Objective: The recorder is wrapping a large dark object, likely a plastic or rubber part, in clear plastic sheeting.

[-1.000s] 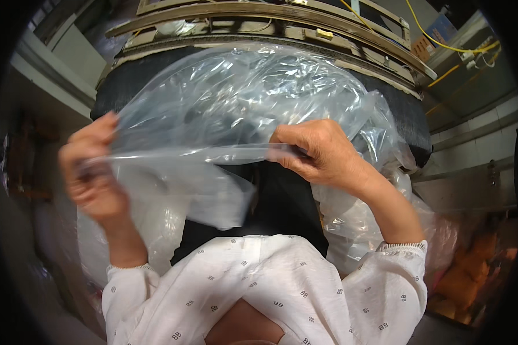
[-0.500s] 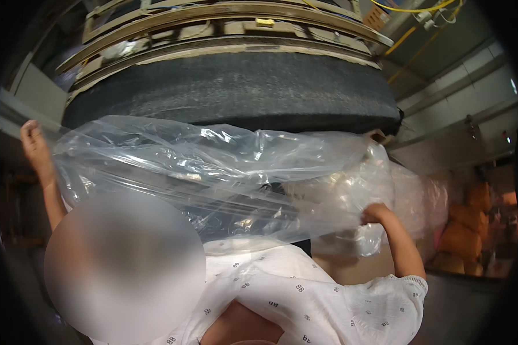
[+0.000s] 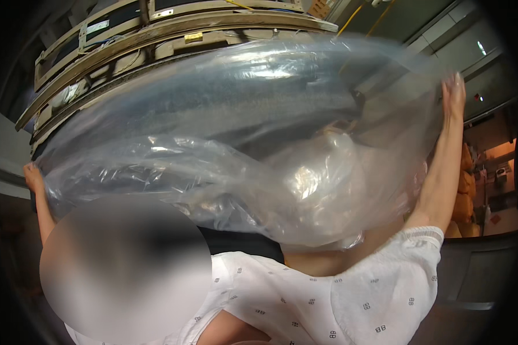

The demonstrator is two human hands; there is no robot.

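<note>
A wide, clear plastic sheet (image 3: 207, 167) is stretched across in front of me, billowing, wrinkled and shiny. Its left end is gripped by my left hand (image 3: 33, 175), fingers closed on the film. Raised at the far right, my right hand (image 3: 453, 95) pinches the sheet's right side, and its arm is nearly straight. Through the film shows a long, dark, fabric-like surface (image 3: 259, 95). More bunched plastic sits beneath the sheet right of the middle; its layers are hard to tell apart.
Behind the sheet runs a wooden frame (image 3: 172, 29) with a small yellow block (image 3: 194, 37) on it. Yellow cables hang at the top right. Stacked orange-brown bundles (image 3: 466, 198) stand at the right. A round blur covers the lower left.
My right hand has swung up and outward to the right, spreading the film higher and wider. The left hand sits a little lower, still on its end. The view has turned slightly.
</note>
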